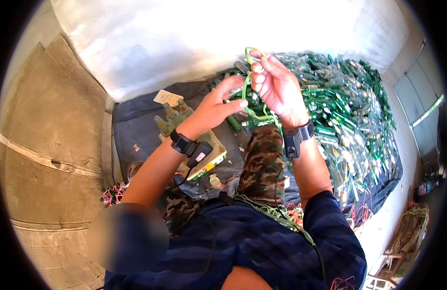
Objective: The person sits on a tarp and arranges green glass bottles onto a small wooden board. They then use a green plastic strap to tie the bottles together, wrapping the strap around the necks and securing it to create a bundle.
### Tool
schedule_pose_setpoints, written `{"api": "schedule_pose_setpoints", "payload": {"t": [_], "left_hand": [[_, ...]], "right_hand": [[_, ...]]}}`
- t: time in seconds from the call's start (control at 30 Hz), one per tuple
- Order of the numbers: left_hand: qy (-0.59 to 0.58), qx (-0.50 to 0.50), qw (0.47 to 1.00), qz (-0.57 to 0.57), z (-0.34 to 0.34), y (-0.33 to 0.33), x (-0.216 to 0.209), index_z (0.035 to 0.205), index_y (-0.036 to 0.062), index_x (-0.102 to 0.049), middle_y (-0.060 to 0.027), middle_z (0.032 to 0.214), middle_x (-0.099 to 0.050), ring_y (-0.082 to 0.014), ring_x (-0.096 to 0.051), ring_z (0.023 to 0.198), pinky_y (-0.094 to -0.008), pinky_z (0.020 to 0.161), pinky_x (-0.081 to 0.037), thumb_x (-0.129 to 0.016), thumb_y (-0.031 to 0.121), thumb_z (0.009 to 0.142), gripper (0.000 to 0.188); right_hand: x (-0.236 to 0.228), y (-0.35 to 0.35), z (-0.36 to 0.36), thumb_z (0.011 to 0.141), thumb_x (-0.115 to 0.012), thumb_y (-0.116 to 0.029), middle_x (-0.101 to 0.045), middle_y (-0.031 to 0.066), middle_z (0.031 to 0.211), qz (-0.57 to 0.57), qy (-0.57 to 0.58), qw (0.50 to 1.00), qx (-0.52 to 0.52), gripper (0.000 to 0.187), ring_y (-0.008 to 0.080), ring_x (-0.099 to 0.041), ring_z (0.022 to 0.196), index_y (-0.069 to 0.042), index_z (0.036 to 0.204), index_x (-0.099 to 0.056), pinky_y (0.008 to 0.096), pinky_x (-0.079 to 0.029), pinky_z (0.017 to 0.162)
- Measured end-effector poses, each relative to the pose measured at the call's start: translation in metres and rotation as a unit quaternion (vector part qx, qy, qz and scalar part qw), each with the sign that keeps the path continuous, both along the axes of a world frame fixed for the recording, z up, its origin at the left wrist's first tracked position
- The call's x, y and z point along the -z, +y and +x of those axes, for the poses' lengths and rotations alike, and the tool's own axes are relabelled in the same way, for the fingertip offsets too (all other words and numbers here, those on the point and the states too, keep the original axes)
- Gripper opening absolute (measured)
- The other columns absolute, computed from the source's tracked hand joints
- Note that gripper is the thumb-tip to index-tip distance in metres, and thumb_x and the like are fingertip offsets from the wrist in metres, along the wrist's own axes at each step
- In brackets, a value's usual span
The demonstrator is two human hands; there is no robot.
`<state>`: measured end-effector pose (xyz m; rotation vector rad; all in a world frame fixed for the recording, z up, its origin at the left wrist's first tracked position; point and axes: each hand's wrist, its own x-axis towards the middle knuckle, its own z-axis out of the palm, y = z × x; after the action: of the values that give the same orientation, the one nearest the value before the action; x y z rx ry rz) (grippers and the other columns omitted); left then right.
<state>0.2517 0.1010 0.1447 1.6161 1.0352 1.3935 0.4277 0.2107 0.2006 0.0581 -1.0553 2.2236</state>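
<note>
My right hand (277,88) is raised in the middle with its fingers curled, pinching a light green plastic twine (245,89). A small loop of the twine stands above the fingertips, and the rest hangs down past the wrist. To its left is my left hand (214,105), its thumb and fingers spread, the tips close to the hanging strand. I see no firm grip there. Below the left hand, several clear glass bottles (171,112) stand together beside a cardboard box (214,151). Each wrist wears a black strapped device.
A large heap of green and clear glass bottles (341,111) fills the right side on a dark sheet (136,121). Brown cardboard panels (49,121) line the left, and a white wall (184,43) stands behind. More green twine (271,212) lies across my lap.
</note>
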Motion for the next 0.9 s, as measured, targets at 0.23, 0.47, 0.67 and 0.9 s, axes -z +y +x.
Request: {"api": "schedule_pose_setpoints", "payload": {"t": [0.23, 0.47, 0.67, 0.9], "left_hand": [[-0.162, -0.008, 0.975, -0.153, -0.037, -0.018, 0.006, 0.116, 0.001, -0.065, 0.0018, 0.075, -0.053, -0.0134, -0.057, 0.066, -0.0311, 0.067, -0.05, -0.058, 0.021, 0.108, 0.023], [-0.255, -0.021, 0.943, -0.214, -0.095, -0.021, 0.018, 0.112, 0.0027, -0.06, 0.0077, 0.067, -0.037, -0.0035, -0.033, 0.053, -0.0214, 0.047, -0.03, -0.049, 0.03, 0.113, 0.03], [-0.311, 0.0, 0.925, -0.218, -0.114, -0.029, 0.028, 0.112, 0.0013, -0.061, 0.007, 0.066, -0.039, -0.0051, -0.033, 0.05, -0.0227, 0.045, -0.029, -0.047, 0.03, 0.113, 0.032], [-0.357, 0.01, 0.92, -0.165, -0.122, -0.034, 0.027, 0.119, 0.0018, -0.06, -0.0011, 0.068, -0.052, -0.0133, -0.048, 0.049, -0.0284, 0.045, -0.037, -0.048, 0.024, 0.112, 0.026]], "right_hand": [[0.018, 0.041, -0.037, 0.11, -0.051, -0.017, -0.074, 0.0134, 0.095, 0.08, -0.117, 0.986, 0.091, 0.031, 0.0161, -0.067, 0.066, -0.001, 0.136, -0.052, 0.029, -0.053, 0.056], [0.071, 0.133, -0.058, 0.104, -0.06, -0.022, -0.075, 0.0088, 0.089, 0.202, -0.373, 0.852, 0.307, 0.033, 0.0115, -0.068, 0.063, 0.0, 0.129, -0.057, 0.0228, -0.046, 0.05], [0.175, 0.147, -0.096, 0.095, -0.071, -0.012, -0.065, 0.0051, 0.07, 0.205, -0.358, 0.813, 0.41, 0.063, 0.0109, -0.055, 0.052, 0.003, 0.147, -0.039, 0.0278, -0.043, 0.046], [0.157, 0.132, -0.102, 0.095, -0.077, -0.016, -0.074, 0.0079, 0.117, 0.316, -0.328, 0.857, 0.242, 0.049, 0.0173, -0.069, 0.103, -0.001, 0.138, -0.06, 0.0321, -0.054, 0.093]]}}
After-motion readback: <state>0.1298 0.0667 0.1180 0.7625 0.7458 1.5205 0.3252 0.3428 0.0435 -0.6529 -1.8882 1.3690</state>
